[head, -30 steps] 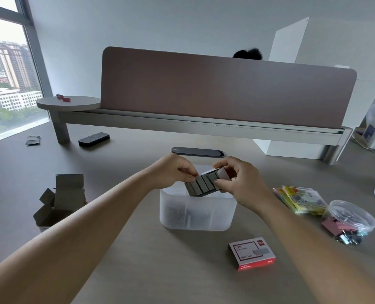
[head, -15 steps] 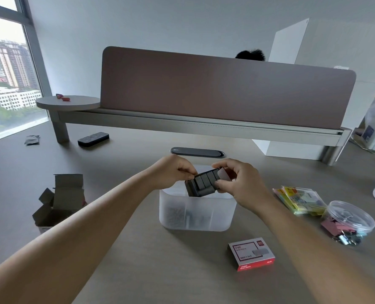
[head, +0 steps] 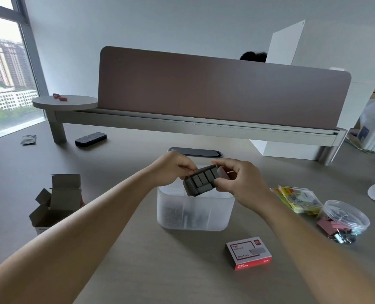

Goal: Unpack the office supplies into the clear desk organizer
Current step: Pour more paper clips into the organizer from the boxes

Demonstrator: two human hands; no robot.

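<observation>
Both hands hold a grey block of staple strips (head: 200, 183) just above the clear desk organizer (head: 195, 213). My left hand (head: 174, 170) pinches the block's left end from above. My right hand (head: 241, 181) grips its right end, where a pale flap or tray shows. The organizer is a frosted tub with inner dividers, and dark small items lie in its left compartment. A red and white staple box (head: 249, 253) lies shut on the table in front of the organizer.
An opened cardboard box (head: 57, 200) stands at the left. Sticky-note packs (head: 298, 199) and a clear tub of binder clips (head: 341, 221) sit at the right. A brown desk divider (head: 215, 88) crosses the back, with a dark cable hatch (head: 195, 152) below it.
The staple block has turned in my hands, its left end dropping lower and toward me. Both hands stayed over the organizer.
</observation>
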